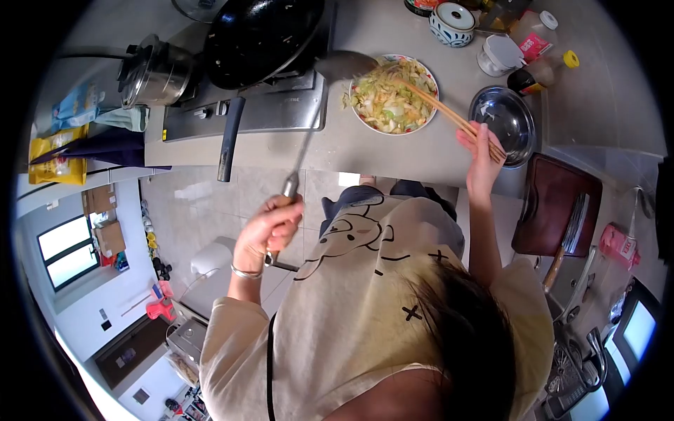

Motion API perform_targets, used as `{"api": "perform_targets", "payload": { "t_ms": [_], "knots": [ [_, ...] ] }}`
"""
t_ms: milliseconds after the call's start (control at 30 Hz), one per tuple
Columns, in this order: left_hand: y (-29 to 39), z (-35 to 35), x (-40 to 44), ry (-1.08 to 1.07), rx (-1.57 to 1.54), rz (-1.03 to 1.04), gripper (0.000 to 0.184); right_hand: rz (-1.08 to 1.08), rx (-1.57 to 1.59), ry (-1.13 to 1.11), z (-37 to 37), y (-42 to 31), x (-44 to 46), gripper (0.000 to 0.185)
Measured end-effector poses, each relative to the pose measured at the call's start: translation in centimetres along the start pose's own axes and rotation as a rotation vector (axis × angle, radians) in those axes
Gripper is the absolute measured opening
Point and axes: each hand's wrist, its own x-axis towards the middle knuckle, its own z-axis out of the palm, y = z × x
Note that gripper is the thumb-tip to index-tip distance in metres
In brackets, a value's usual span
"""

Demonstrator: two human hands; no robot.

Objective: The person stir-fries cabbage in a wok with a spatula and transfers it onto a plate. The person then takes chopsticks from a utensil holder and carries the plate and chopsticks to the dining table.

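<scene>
My left hand (269, 228) is wrapped round the handle of a long metal spatula (303, 151). Its blurred wide head hangs beside the left rim of a white plate (437, 90). Shredded cabbage with small red bits (393, 104) is heaped on the plate. In my right hand (483, 160) is a pair of wooden chopsticks (449, 114), their tips at the upper part of the cabbage. A black wok (263, 38) stands on the stove (295, 105), its handle pointing toward me. A few small food bits stick inside the wok.
Right of the plate is a steel bowl (504, 125), with bottles and a patterned jar (452, 25) behind. A steel pot (156, 72) stands left of the wok. Farther right are a brown cutting board (551, 203) and a cleaver (576, 228). Yellow packaging (60, 156) lies far left.
</scene>
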Motion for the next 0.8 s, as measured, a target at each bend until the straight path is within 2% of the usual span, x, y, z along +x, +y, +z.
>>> {"api": "perform_targets", "payload": {
  "t_ms": [167, 267, 367, 500, 667, 800],
  "knots": [
    [3.7, -3.0, 1.7, -0.041, 0.015, 0.318, 0.026, -0.058, -0.044, 0.012, 1.4, -0.3, -1.1, 0.032],
    [5.9, -4.0, 4.1, -0.055, -0.152, 0.378, 0.026, -0.084, -0.129, -0.004, 3.1, 0.1, -1.6, 0.03],
    [7.5, -3.9, 6.5, -0.155, -0.377, 0.406, 0.026, -0.109, -0.241, -0.029, 4.7, 0.4, -2.0, 0.025],
    [8.9, -4.7, 9.0, -0.218, -0.503, 0.392, 0.024, -0.063, -0.289, 0.033, 4.3, -0.4, -3.0, 0.024],
    [8.9, -5.1, 10.3, -0.222, -0.508, 0.348, 0.024, -0.125, -0.286, 0.095, 4.8, -1.8, -3.6, 0.024],
    [8.8, -5.7, 10.8, -0.283, -0.504, 0.295, 0.024, -0.061, -0.312, 0.047, 5.2, -0.5, -3.2, 0.025]
  ]
}}
